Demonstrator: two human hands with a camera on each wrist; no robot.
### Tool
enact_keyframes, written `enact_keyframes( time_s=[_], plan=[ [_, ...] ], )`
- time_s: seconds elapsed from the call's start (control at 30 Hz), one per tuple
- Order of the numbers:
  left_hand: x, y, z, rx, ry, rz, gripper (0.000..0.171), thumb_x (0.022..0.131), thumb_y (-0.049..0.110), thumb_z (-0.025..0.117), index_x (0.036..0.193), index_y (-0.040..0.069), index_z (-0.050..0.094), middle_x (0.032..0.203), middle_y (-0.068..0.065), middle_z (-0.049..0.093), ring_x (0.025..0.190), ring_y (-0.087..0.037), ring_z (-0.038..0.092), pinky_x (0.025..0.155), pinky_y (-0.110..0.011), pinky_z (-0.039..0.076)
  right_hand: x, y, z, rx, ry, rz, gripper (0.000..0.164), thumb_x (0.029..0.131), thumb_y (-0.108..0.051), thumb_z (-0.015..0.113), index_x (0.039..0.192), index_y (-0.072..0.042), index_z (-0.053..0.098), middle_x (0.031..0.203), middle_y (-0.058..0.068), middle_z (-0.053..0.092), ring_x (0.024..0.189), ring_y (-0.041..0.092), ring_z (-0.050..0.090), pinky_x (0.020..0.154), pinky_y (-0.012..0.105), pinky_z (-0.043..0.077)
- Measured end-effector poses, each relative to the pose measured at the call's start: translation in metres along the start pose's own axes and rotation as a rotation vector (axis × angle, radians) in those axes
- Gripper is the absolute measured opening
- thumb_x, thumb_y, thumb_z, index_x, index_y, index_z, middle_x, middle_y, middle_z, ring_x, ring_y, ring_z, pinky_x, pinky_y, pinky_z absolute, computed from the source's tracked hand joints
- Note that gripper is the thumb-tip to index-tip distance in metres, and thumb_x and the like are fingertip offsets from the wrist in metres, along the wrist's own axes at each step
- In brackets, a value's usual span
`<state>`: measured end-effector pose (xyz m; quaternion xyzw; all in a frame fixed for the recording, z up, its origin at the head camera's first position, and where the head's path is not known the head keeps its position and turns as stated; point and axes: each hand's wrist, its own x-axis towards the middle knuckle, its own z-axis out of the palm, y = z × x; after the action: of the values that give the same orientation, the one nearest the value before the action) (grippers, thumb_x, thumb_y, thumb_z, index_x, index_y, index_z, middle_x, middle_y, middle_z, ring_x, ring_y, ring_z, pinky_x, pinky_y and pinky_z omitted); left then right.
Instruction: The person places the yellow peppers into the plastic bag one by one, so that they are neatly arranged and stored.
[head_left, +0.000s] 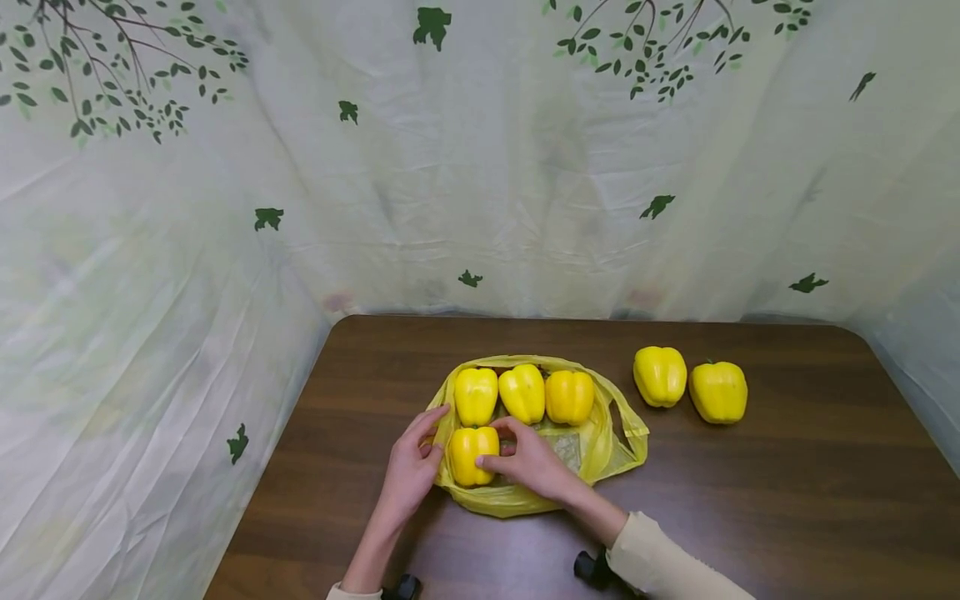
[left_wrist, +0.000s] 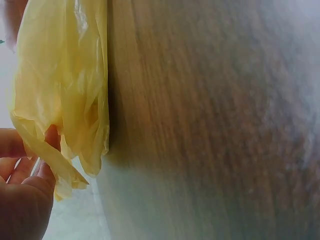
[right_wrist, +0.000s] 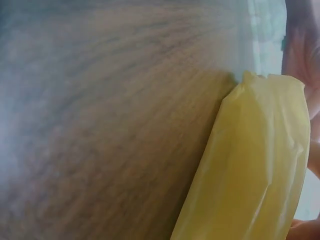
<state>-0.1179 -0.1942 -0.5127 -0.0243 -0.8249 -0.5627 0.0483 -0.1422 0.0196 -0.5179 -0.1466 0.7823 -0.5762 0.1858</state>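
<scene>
A yellow plastic bag (head_left: 510,504) lies spread open on the table, its mouth facing up. Three yellow bell peppers (head_left: 522,393) sit in a row along its far side. At the bag's near left, my right hand (head_left: 536,463) grips another yellow bell pepper (head_left: 465,457) between thumb and fingers. My left hand (head_left: 411,468) holds the left edge of the bag, beside that pepper. In the left wrist view, its fingers (left_wrist: 47,172) are around a loose strip of the bag (left_wrist: 65,75). The bag's outer wall (right_wrist: 255,170) hides most of the right hand in the right wrist view.
Two more yellow bell peppers, one farther left (head_left: 660,377) and one farther right (head_left: 718,392), stand on the brown wooden table (head_left: 810,483) right of the bag. A pale cloth (head_left: 510,183) with leaf prints hangs behind the table's far edge and along its sides.
</scene>
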Motion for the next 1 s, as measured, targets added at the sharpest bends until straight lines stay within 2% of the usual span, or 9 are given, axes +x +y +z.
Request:
enact_keyframes(
  time_s=[0.17,0.37,0.47,0.73,1.0],
  plan=[
    [0.0,0.002,0.0,-0.027,-0.004,-0.003,0.056,0.085,-0.015,0.055,0.134,0.011,0.061,0.134,-0.004,0.056,0.104,-0.027,0.056,0.083,-0.027,0.052,0.001,-0.002,0.001,-0.02,0.014,0.014,0.059,0.085,-0.038,0.076,0.129,-0.005,0.055,0.124,0.011,0.059,0.099,0.02,0.063,0.081,0.035,0.054],
    [0.0,0.001,-0.001,-0.033,0.005,-0.004,0.056,0.085,-0.016,0.055,0.135,0.009,0.06,0.135,-0.008,0.055,0.107,-0.028,0.057,0.087,-0.029,0.052,-0.001,-0.005,0.003,-0.078,0.032,0.017,0.061,0.085,-0.041,0.075,0.13,-0.006,0.054,0.122,0.009,0.061,0.094,0.018,0.063,0.077,0.034,0.053],
    [0.0,0.002,-0.001,-0.025,0.01,-0.017,0.055,0.087,-0.015,0.055,0.136,0.008,0.059,0.136,-0.009,0.055,0.108,-0.028,0.057,0.088,-0.03,0.052,-0.002,-0.006,0.001,-0.088,0.026,0.019,0.063,0.086,-0.042,0.073,0.134,-0.007,0.051,0.126,0.01,0.059,0.098,0.021,0.063,0.079,0.036,0.053],
    [-0.005,0.038,-0.006,-0.026,-0.002,-0.034,0.051,0.086,-0.017,0.053,0.135,-0.005,0.054,0.136,-0.021,0.052,0.107,-0.038,0.057,0.089,-0.034,0.051,-0.008,-0.011,-0.017,-0.11,-0.002,-0.032,0.064,0.089,-0.039,0.072,0.138,-0.005,0.048,0.138,0.013,0.053,0.113,0.029,0.06,0.09,0.046,0.05],
    [-0.005,0.045,-0.006,-0.015,-0.012,-0.074,0.051,0.088,-0.015,0.053,0.137,-0.003,0.054,0.138,-0.018,0.051,0.113,-0.035,0.057,0.094,-0.043,0.049,-0.021,-0.016,-0.028,-0.119,-0.034,-0.062,0.061,0.09,-0.033,0.071,0.142,-0.01,0.047,0.141,0.01,0.051,0.118,0.027,0.056,0.093,0.045,0.049]
  ],
)
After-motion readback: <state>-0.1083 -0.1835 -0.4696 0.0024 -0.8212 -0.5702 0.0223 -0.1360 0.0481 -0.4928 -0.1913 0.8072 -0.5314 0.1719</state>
